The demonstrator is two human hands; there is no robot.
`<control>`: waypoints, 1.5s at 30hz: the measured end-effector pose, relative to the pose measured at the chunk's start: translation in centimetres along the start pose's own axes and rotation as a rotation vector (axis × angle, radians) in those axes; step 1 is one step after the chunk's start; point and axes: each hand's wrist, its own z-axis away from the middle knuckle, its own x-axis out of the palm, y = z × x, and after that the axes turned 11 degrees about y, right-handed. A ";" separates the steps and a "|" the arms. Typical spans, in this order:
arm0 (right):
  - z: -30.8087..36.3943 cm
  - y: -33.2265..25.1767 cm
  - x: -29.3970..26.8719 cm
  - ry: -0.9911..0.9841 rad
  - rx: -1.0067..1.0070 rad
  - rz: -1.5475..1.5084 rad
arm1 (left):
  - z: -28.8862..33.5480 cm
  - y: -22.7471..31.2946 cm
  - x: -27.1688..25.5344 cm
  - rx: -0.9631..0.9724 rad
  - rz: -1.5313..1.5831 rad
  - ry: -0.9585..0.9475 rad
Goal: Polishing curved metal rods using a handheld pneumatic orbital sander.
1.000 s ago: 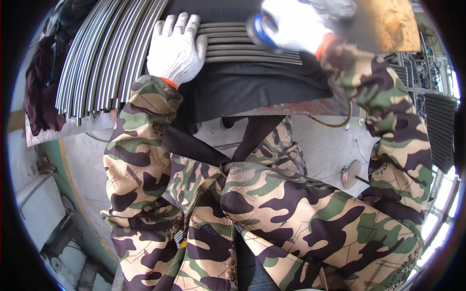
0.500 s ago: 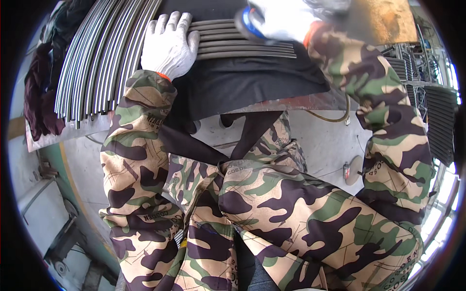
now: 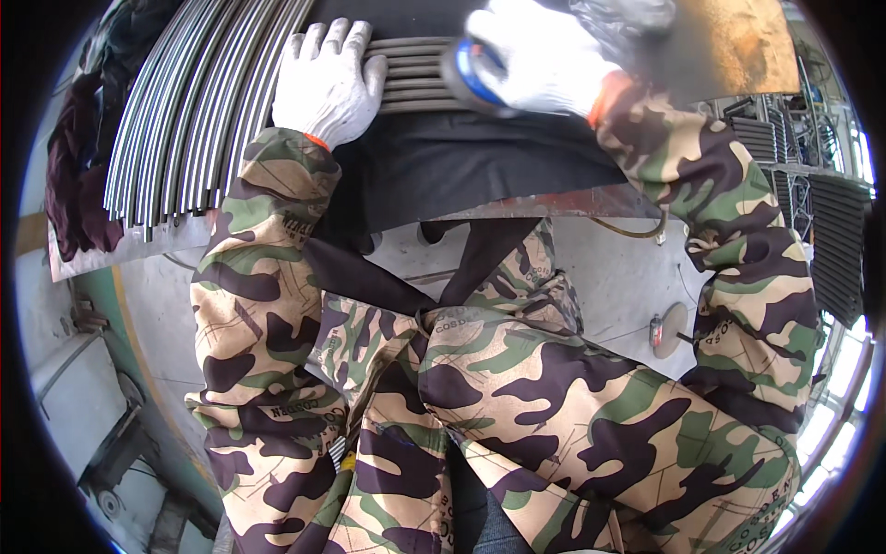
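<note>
Black cloth (image 3: 489,162) free nearside of crosswise rods (image 3: 411,83); rod row (image 3: 189,120) blocks left.

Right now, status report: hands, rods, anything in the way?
Left hand flat over crosswise rods. Right hand gripping blue-edged tool over them. Rods on black cloth. Crumpled grey item beyond right hand.

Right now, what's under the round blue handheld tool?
Gray metal rods run beneath the tool from the left; their right ends are covered by it and the white-gloved right hand.
</note>
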 end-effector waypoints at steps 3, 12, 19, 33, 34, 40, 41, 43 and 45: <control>-2.2 1.3 2.7 0.127 0.004 0.045 | 0.6 -0.8 0.7 0.037 -0.066 0.091; -3.0 -0.1 2.1 0.058 0.062 0.004 | 0.3 -0.7 0.6 0.073 -0.036 0.118; -2.2 -0.1 2.6 0.091 -0.003 -0.046 | 0.1 -0.4 0.9 0.055 -0.055 0.061; -2.8 1.9 3.3 0.169 0.059 -0.023 | -0.4 -0.7 0.6 0.032 -0.050 -0.023; -2.5 2.4 3.6 0.178 0.060 -0.008 | -0.3 -0.9 1.2 0.046 -0.064 -0.004; -1.8 -1.0 1.4 0.053 0.017 -0.078 | -0.7 -1.7 1.5 0.105 -0.088 0.102; -2.4 -0.6 1.7 0.049 0.065 -0.058 | -0.7 -1.6 1.4 0.081 -0.066 0.087; -3.0 1.5 3.0 0.145 0.092 -0.023 | -0.8 -1.4 1.9 0.064 -0.043 0.078; -2.7 1.7 2.3 0.113 0.100 -0.025 | -0.5 -1.7 2.3 0.100 -0.108 0.121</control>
